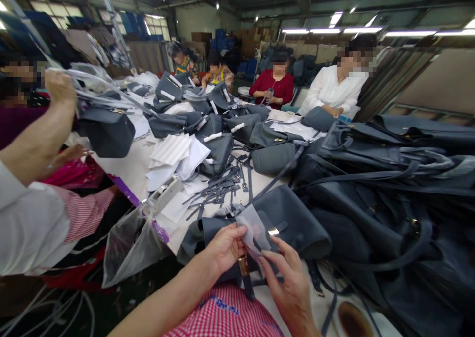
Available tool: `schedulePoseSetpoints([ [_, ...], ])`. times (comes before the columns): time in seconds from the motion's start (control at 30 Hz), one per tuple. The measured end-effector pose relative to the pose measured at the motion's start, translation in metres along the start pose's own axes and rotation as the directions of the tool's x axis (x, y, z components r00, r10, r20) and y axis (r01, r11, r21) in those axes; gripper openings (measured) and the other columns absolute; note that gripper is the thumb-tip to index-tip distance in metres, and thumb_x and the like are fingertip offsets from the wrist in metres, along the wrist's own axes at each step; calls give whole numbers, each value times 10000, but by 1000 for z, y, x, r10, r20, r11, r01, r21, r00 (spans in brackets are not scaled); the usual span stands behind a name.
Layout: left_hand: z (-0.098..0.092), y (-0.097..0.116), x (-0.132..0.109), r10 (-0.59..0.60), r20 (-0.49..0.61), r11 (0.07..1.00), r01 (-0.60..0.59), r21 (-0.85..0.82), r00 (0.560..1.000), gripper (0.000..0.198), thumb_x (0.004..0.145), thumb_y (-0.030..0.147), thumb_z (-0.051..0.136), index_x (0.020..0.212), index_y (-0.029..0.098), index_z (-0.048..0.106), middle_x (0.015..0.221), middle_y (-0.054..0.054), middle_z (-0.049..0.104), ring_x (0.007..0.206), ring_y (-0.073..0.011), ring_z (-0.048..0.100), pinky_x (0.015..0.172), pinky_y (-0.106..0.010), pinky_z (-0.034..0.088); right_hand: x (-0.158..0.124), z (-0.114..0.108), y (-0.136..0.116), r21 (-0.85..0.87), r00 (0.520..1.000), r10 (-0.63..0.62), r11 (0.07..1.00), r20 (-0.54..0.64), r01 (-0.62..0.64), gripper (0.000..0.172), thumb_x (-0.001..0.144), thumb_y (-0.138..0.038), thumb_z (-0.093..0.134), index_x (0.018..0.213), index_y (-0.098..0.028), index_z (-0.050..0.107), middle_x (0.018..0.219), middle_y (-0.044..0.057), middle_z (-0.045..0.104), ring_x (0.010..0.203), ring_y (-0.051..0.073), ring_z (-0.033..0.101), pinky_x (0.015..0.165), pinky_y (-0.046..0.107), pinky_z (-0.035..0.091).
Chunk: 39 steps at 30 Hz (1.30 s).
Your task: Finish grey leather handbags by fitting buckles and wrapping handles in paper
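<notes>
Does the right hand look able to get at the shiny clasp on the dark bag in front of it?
Likely yes: the shiny clasp lies uncovered on the dark bag, very near the right hand. It seems busy with the translucent sheet, so it may have to leave that first.

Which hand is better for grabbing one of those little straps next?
Probably the left hand: it's nearer the little straps than the right hand. But it pinches the translucent sheet, so it would need to let go first.
</notes>
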<state>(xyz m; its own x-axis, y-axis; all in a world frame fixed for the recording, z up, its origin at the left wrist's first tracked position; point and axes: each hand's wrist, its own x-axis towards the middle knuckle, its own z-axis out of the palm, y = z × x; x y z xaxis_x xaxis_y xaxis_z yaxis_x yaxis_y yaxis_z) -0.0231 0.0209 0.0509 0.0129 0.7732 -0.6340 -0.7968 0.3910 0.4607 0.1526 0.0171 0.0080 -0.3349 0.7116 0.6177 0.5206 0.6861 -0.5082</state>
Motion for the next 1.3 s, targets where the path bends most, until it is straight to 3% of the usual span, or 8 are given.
schedulePoseSetpoints([
  [0.17, 3, 2, -4, 11, -44, 999, -13, -35, 999, 145, 908, 53, 502, 856, 102, 628, 708, -83, 734, 580, -169, 695, 623, -283, 554, -19, -10, -10, 116, 871, 466, 867, 153, -484, 835, 701, -434, 762, 1406, -216, 371, 1324, 161, 537, 1150, 334, 589, 759, 403, 577],
  [0.3, 4, 0, -5, 2, -45, 998, -5, -56, 999, 144, 931, 88, 497, 872, 99, 629, 700, -82, 733, 571, -164, 693, 611, -270, 554, -36, -3, -11, 85, 775, 603, 776, 187, -625, 910, 648, -475, 797, 1389, -209, 339, 1226, 154, 576, 970, 297, 670, 611, 338, 582],
  [0.5, 3, -1, -6, -58, -13, 994, 56, -97, 998, 173, 958, 176, 496, 927, 86, 641, 725, -90, 737, 582, -173, 700, 624, -278, 566, -34, 5, 0, -153, 993, 114, 981, -18, -115, 421, 799, -338, 674, 1169, -209, 519, 1320, 184, 508, 1120, 310, 594, 714, 375, 592],
  [0.73, 2, -1, -8, -74, 2, 991, 73, -109, 997, 189, 961, 171, 472, 877, 104, 627, 705, -88, 726, 528, -185, 678, 575, -287, 530, -23, -8, -1, -142, 979, -202, 970, -36, 195, 204, 837, -100, 565, 969, -231, 649, 1352, 127, 515, 1198, 301, 550, 900, 442, 523],
  [0.9, 8, -5, -9, -38, -43, 992, 32, -123, 998, 175, 964, 147, 459, 900, 128, 621, 702, -59, 730, 560, -154, 683, 616, -256, 522, -37, -11, 1, 19, 983, 181, 983, -19, -180, 139, 890, -267, 579, 830, -216, 694, 1311, 117, 579, 1115, 292, 607, 894, 426, 529],
  [1.0, 11, -6, -11, -37, -53, 992, 31, -125, 998, 203, 975, 145, 432, 918, 112, 624, 704, -75, 734, 573, -154, 689, 611, -251, 519, -45, -7, 4, 210, 877, 474, 852, 78, -479, 237, 891, -396, 586, 816, -193, 681, 1302, 132, 615, 1126, 294, 618, 909, 392, 527],
  [1.13, 10, -7, -12, 3, -87, 996, -11, -92, 996, 201, 978, 159, 439, 905, 108, 619, 714, -78, 737, 558, -150, 681, 597, -254, 516, -43, -5, 0, 410, 730, 667, 630, 148, -659, 530, 911, -462, 525, 1360, -190, 453, 1435, 186, 502, 1238, 308, 568, 914, 408, 531],
  [1.3, 7, -15, -14, 77, -63, 997, -78, -10, 995, 128, 939, 151, 494, 882, 131, 607, 648, -46, 706, 504, -152, 643, 540, -246, 476, -12, -11, -12, 42, 945, 285, 955, 159, -295, 1071, 666, -465, 786, 1538, -205, 221, 1541, 186, 355, 1414, 439, 307, 1079, 620, 337],
])
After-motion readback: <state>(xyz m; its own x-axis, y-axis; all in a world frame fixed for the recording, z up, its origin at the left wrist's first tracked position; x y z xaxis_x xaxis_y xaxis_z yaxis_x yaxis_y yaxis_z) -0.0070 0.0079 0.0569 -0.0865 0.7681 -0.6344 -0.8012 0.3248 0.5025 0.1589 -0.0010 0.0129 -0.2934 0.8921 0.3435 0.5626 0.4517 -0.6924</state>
